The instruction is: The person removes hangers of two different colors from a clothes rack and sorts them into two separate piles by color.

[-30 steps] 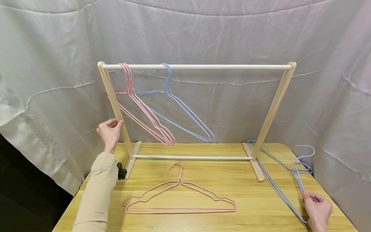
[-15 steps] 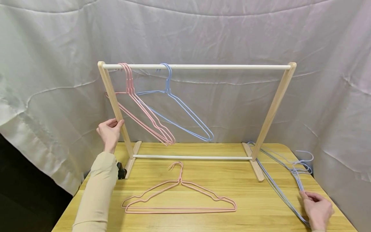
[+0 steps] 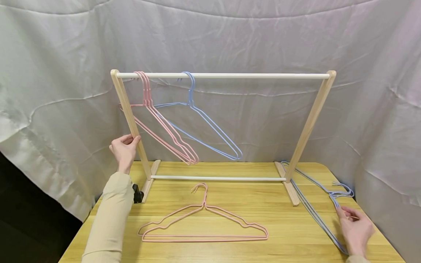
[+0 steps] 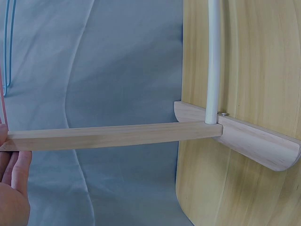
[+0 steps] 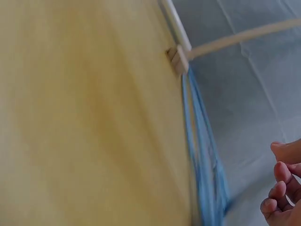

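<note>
Blue hangers (image 3: 333,199): well apart from your left hand (image 3: 124,149), which pinches the rack's left post (image 3: 125,104). On the surface (image 3: 250,199), long bars slant rightward toward you from the right post (image 3: 311,124). Your right hand (image 3: 356,227), nearer: loosely curled, seemingly holding nothing.

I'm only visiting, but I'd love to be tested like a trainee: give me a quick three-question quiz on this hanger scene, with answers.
1. True or false: the left hand lies flat on the tabletop.
2. How many pink hangers lie on the table?
3. Fill in: beside the hanging pink hangers, the white top bar carries ____ hangers.

Key:
1. False; it grips a wooden post.
2. Two.
3. Blue.
</note>
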Available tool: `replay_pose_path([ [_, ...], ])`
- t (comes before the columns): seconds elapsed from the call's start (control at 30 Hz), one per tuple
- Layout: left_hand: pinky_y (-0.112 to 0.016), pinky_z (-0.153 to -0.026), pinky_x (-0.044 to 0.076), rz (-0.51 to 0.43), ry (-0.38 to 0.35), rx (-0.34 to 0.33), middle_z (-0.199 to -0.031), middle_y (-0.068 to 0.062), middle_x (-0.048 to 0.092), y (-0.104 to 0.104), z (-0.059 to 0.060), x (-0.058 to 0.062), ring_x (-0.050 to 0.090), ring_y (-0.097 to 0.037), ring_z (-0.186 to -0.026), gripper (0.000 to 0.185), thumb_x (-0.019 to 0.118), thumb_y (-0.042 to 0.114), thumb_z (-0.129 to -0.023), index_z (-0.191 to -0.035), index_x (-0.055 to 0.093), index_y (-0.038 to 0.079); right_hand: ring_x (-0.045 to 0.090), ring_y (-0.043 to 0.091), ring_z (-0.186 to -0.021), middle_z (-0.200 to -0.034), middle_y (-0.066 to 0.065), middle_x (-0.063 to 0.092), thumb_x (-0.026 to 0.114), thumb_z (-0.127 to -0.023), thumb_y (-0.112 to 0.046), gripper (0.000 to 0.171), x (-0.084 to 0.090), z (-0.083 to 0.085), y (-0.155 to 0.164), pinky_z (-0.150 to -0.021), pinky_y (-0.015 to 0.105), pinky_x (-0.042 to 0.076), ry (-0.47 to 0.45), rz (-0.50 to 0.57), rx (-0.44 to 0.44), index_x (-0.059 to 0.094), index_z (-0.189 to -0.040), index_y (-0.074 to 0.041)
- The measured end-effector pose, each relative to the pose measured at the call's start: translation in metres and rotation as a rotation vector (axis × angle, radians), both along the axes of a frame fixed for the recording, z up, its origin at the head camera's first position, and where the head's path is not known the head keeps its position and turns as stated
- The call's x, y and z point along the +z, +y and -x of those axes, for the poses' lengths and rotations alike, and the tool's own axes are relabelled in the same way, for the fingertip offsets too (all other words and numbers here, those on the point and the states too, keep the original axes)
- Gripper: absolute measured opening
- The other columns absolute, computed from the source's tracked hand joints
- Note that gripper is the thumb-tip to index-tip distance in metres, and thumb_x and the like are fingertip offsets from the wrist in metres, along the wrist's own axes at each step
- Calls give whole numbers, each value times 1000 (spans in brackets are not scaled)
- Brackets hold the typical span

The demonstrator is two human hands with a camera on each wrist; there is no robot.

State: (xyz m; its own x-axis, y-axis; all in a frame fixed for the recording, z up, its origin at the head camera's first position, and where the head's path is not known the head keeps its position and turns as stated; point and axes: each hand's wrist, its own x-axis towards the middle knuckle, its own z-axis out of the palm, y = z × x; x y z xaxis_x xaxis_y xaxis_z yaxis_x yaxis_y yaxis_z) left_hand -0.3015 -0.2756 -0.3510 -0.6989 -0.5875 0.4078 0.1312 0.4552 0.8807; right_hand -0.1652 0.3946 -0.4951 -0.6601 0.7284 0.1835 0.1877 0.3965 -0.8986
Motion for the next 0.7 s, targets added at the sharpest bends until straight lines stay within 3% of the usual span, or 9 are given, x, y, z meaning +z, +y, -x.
replay_pose_path([
  [0.17,-3,-69,43,-5,-3,-6,-108,-20,76,1,1,0,51,21,-64,31,77,22,-89,-112,76,0,44,-16,-54,-57,-41,48,76,-84,-9,4,20,19,-31,-54,6,35,108,-120,82,78,-84,-13],
  [0.27,-4,-69,43,-13,3,-8,-108,-21,75,0,1,1,52,21,-65,31,77,22,-89,-111,76,0,47,-14,-60,-65,-36,53,75,-86,-7,16,39,37,-62,-57,7,38,147,-194,216,75,-99,3],
  [0.4,-4,-68,43,-19,4,-10,-109,-22,75,0,0,1,52,21,-64,31,77,20,-89,-112,76,-1,52,-13,-69,-83,0,75,72,-91,-7,17,78,64,-117,-63,7,44,208,-241,473,74,-104,4],
  [0.5,-3,-68,43,-12,-8,-13,-110,-21,75,0,-1,0,51,21,-64,31,77,20,-90,-113,76,-1,55,-13,-75,-100,26,74,69,-94,-8,19,111,80,-159,-68,7,46,275,-220,670,73,-106,6],
  [0.63,-4,-68,43,-7,-14,-14,-110,-20,75,0,-2,0,51,20,-65,33,77,22,-90,-113,75,-1,61,-10,-81,-107,32,71,65,-97,-9,23,154,96,-206,-75,9,50,296,-137,896,71,-112,9],
  [0.7,-4,-69,43,-3,-15,-11,-111,-20,75,1,-2,0,51,20,-65,33,76,23,-90,-113,76,0,63,-6,-84,-108,30,71,64,-98,-10,25,173,102,-227,-78,11,50,281,-145,977,69,-114,9],
])
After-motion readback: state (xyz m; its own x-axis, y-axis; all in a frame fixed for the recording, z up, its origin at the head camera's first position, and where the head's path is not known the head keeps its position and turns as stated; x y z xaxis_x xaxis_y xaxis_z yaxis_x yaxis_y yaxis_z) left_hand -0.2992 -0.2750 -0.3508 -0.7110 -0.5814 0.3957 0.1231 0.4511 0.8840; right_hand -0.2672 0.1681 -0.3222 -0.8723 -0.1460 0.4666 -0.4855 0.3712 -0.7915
